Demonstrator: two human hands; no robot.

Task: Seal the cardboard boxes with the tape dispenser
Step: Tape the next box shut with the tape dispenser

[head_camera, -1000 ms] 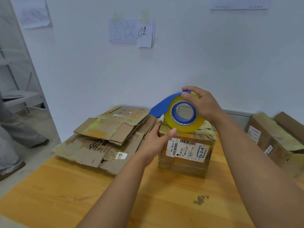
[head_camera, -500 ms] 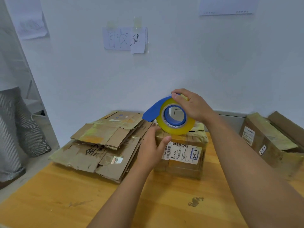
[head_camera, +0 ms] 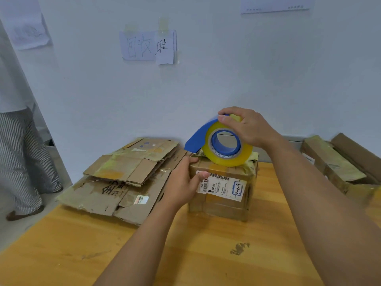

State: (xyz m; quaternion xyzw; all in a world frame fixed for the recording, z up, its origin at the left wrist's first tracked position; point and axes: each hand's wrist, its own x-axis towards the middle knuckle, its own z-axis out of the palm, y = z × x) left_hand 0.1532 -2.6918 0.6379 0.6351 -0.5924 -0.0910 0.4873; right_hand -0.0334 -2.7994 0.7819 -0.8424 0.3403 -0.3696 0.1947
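Both hands work: right hand (head_camera: pixel 250 129) fingers (head_camera: pixel 227 117) grip tape dispenser (head_camera: pixel 222 145) atop box (head_camera: pixel 224 195).

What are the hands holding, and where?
The right hand grips the tape dispenser over the top of its roll. The left hand holds the box at its upper left corner.

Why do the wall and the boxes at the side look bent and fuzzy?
In the head view, the wide lens bends the edges, so the doorway on the left leans. The boxes on the right are smeared, while the tape dispenser and the label in the middle look sharp. The light is soft, with faint shadows.
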